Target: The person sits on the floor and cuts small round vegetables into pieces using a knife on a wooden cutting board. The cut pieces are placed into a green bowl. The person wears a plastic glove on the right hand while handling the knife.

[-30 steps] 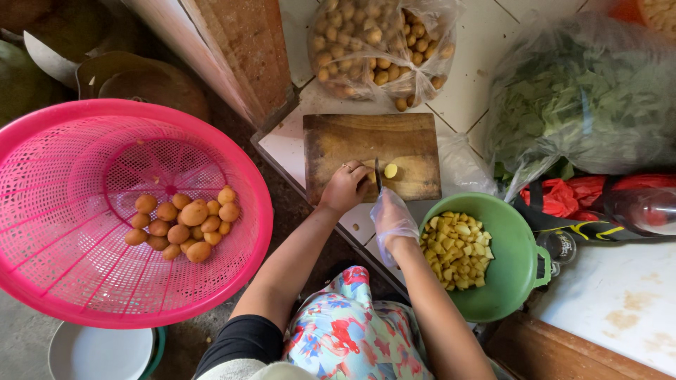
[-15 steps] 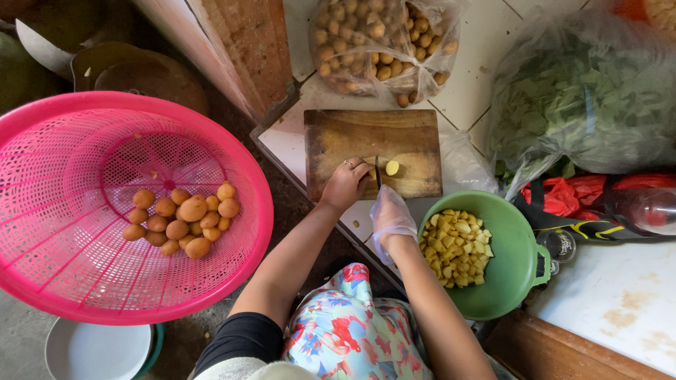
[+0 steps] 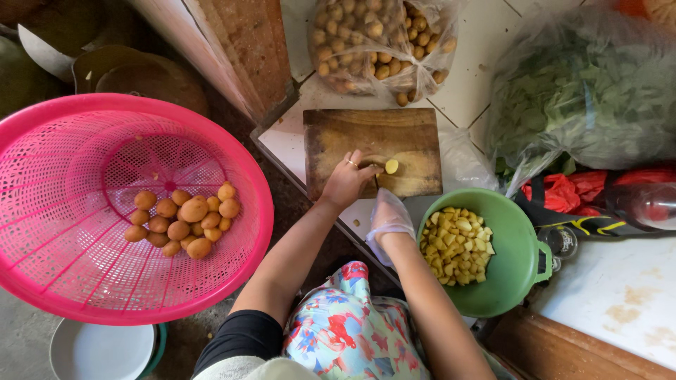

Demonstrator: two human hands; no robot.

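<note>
Left hand point(image 3: 346, 181): bare, ring on one finger, resting on near half of wooden cutting board point(image 3: 373, 151); fingers curled down beside small potato piece point(image 3: 391, 166), touching or just short of it, cannot tell which. Grip: loosely curled, nothing clearly enclosed.
Right hand point(image 3: 389, 219): in clear plastic glove, at near edge of board, closed around a knife handle; thin blade point(image 3: 377, 181) barely visible, running up toward the potato piece. Grip: clenched on knife.
Potato piece: pale yellow, cut face up, near middle of board's near half, between left fingertips and blade tip.
Cutting board: dark worn wood, lying flat on white tiled counter point(image 3: 493, 42) at its left edge.
Green bowl point(image 3: 510, 246): just right of right hand, at near edge of counter, holding heap of cut yellow potato chunks point(image 3: 456, 243).
Pink basket point(image 3: 84, 211): large plastic mesh colander, left of counter and off it, well apart from board; cluster of whole small brown potatoes point(image 3: 184, 219) at its bottom.
Clear bag of potatoes point(image 3: 380, 39): at far edge of board, touching it.
Bag of greens point(image 3: 584, 91): clear plastic, right part of counter.
Red bag point(image 3: 563, 191): below greens, beside bowl rim.
White plate point(image 3: 102, 350): below basket, partly hidden.
</note>
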